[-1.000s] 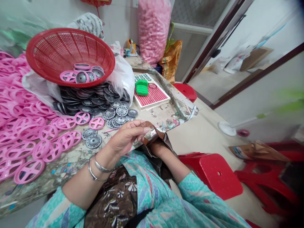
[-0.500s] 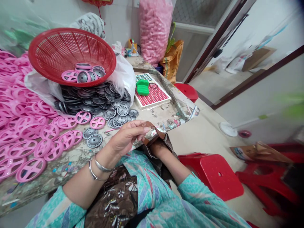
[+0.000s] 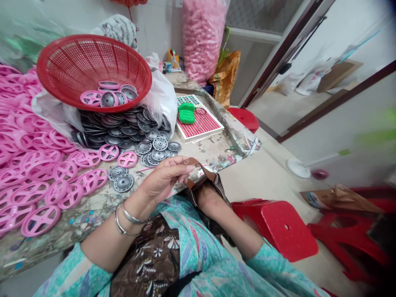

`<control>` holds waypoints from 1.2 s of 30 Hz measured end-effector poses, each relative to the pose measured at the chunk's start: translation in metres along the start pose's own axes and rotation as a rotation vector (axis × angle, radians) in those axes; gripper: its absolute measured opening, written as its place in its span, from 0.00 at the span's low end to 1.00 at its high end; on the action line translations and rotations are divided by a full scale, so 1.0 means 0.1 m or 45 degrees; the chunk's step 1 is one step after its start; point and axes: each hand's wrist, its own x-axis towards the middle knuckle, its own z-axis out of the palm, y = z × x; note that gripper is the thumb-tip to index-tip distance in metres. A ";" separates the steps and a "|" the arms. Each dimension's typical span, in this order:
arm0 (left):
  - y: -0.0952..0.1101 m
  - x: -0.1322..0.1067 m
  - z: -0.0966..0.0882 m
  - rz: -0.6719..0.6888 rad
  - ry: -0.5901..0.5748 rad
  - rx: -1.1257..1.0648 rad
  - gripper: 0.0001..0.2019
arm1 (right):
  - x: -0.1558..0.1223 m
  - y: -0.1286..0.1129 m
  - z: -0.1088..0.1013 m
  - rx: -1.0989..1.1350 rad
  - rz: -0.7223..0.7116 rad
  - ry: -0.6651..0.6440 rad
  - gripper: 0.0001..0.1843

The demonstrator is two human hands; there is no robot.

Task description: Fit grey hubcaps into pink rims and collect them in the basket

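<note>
Glossy pink plastic spoked rings (image 3: 64,171) are lying heaped across the paint-stained desk (image 3: 85,222). A round red plastic mesh basket (image 3: 89,62) is sitting above a white plastic bag (image 3: 165,93) and piled round grey discs (image 3: 160,144). The left hand (image 3: 167,175), fingers curling, is pinching the brown strap (image 3: 209,174) of a dark bag (image 3: 221,189) by the desk's front edge. The right hand (image 3: 204,193) is hiding inside that bag, so its grip cannot be told. A red plastic stool (image 3: 289,235) is standing farther right.

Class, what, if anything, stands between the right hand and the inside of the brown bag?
Nothing visible: the right forearm reaches into the brown bag, its hand hidden inside. The left hand holds the strap.
</note>
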 end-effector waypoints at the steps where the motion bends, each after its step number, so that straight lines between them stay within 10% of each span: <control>1: 0.00 0.00 0.00 -0.003 0.009 0.000 0.11 | -0.07 -0.02 -0.04 -0.014 -0.008 -0.017 0.20; 11: 0.01 0.00 -0.01 0.009 -0.011 0.002 0.10 | -0.54 -0.09 -0.52 0.511 -0.018 0.406 0.12; 19: 0.00 -0.01 -0.02 0.030 0.001 -0.036 0.11 | -0.60 -0.01 -1.04 1.440 0.185 0.003 0.09; 23: 0.00 0.00 -0.04 0.038 0.004 -0.064 0.11 | -0.73 -0.21 -0.89 1.199 0.066 -0.332 0.10; 28: 0.01 0.00 -0.03 0.031 0.038 -0.052 0.09 | -0.81 -0.57 -0.55 1.261 0.160 -0.221 0.07; 31: 0.01 -0.01 -0.03 0.024 0.041 -0.040 0.10 | -0.87 -0.26 -0.62 1.618 0.371 -0.205 0.12; 36: 0.00 -0.02 -0.04 0.012 0.034 -0.054 0.10 | -1.08 0.91 -0.70 1.646 0.688 -0.258 0.23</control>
